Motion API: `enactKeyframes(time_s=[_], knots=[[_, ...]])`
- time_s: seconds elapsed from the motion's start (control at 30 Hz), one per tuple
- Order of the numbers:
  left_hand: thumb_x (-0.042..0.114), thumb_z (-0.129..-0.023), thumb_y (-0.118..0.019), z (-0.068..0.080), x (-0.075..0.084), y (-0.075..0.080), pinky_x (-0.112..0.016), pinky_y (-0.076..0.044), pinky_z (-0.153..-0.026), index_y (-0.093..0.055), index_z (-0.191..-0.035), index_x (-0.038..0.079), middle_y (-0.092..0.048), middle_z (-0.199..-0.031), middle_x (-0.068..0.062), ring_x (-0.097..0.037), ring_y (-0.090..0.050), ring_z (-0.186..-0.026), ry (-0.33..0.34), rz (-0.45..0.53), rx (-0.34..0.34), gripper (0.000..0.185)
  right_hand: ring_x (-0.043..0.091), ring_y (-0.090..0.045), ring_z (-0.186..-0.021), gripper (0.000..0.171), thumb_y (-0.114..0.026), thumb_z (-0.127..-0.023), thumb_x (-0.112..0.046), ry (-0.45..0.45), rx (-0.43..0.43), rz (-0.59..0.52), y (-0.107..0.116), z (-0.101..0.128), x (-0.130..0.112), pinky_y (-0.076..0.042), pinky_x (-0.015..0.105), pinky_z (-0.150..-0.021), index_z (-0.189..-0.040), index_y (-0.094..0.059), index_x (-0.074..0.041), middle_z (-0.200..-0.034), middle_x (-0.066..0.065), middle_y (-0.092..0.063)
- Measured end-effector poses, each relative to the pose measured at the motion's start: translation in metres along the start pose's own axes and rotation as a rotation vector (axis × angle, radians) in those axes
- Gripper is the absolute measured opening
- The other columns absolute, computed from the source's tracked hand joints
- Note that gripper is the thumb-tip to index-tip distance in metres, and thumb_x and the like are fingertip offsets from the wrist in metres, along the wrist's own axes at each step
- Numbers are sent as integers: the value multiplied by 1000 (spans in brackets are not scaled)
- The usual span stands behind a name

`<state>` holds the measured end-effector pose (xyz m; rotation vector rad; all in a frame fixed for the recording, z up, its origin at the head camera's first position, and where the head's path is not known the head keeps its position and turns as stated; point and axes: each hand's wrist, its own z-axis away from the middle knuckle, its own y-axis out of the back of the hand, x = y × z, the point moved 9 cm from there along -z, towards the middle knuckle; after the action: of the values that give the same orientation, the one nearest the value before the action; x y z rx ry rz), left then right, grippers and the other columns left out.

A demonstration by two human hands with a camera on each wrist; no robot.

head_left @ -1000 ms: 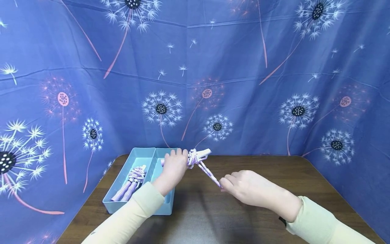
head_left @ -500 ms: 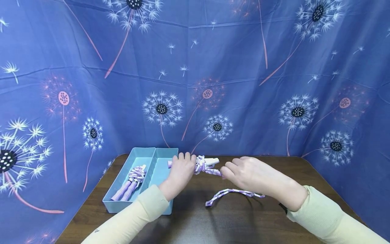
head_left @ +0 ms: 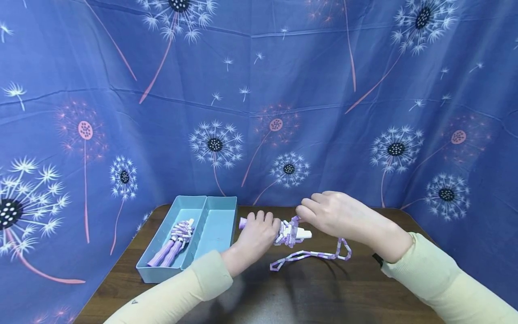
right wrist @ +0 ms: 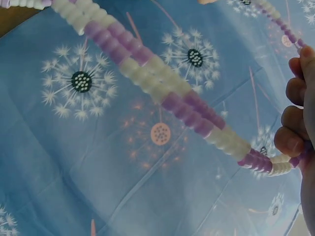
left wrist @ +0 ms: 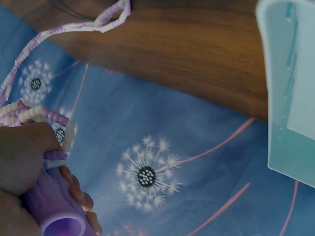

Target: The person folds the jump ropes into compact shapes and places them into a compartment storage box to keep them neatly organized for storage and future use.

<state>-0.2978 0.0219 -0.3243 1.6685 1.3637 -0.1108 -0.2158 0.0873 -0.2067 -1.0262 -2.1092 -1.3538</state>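
Observation:
My left hand (head_left: pixel 259 234) grips the purple handles of a beaded jump rope (head_left: pixel 288 234) above the table. One handle (left wrist: pixel 54 201) points its hollow end toward the camera in the left wrist view. White and purple beads are wound round the bundle, and pale tips stick out to the right. Just above the wound part, my right hand (head_left: pixel 340 213) pinches the rope; its fingers are curled. A doubled length of beads (right wrist: pixel 162 83) runs from that hand in the right wrist view. The rope's loose loop (head_left: pixel 311 254) droops below it; whether it touches the table is unclear.
At the left stands a light blue two-compartment tray (head_left: pixel 220 202). Another bundled jump rope (head_left: pixel 176 243) with purple handles lies in its left compartment. The brown wooden table (head_left: pixel 388 292) ends at a blue dandelion-print cloth (head_left: pixel 323 112) hanging behind and at the sides.
My left hand has moved right and slightly nearer with the bundle. The right hand has risen from below right to above the wound beads, and the rope's loose loop has come into sight beneath.

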Motion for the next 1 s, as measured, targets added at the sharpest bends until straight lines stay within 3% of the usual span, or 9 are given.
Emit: enactKeyframes(time_s=[0.2, 0.5, 0.8, 1.0], knots=[[17, -86, -54, 0, 17, 8, -30, -35, -54, -55, -85, 16, -51, -73, 0, -17, -45, -63, -100, 7, 9, 2, 10, -28, -52, 34, -22, -103, -13, 14, -49, -38, -8, 7, 9, -25, 21, -47, -82, -47, -9, -64, -4, -36], [11, -90, -36, -1, 29, 28, -29, -33, -55, -56, -89, 18, -52, -76, 3, -16, -46, -65, -184, 21, 101, 21, 10, -34, -55, 34, -24, -104, -23, 42, -58, -73, -24, 22, 26, -32, 21, -49, -86, -50, -10, -67, -5, -43], [15, -90, -42, 3, 37, 35, -29, -35, -57, -55, -91, 17, -52, -80, 2, -15, -46, -66, -235, 44, 148, 13, 10, -37, -56, 29, -33, -100, -30, 53, -81, -94, -46, 37, 35, -35, 22, -50, -86, -50, -11, -67, -5, -47], [12, -91, -37, 3, 35, 41, -31, -35, -57, -53, -89, 16, -52, -81, 1, -16, -47, -68, -242, 69, 211, 18, 10, -35, -58, 28, -35, -100, -30, 58, -86, -121, -59, 44, 35, -35, 22, -52, -85, -50, -11, -67, -5, -43]])
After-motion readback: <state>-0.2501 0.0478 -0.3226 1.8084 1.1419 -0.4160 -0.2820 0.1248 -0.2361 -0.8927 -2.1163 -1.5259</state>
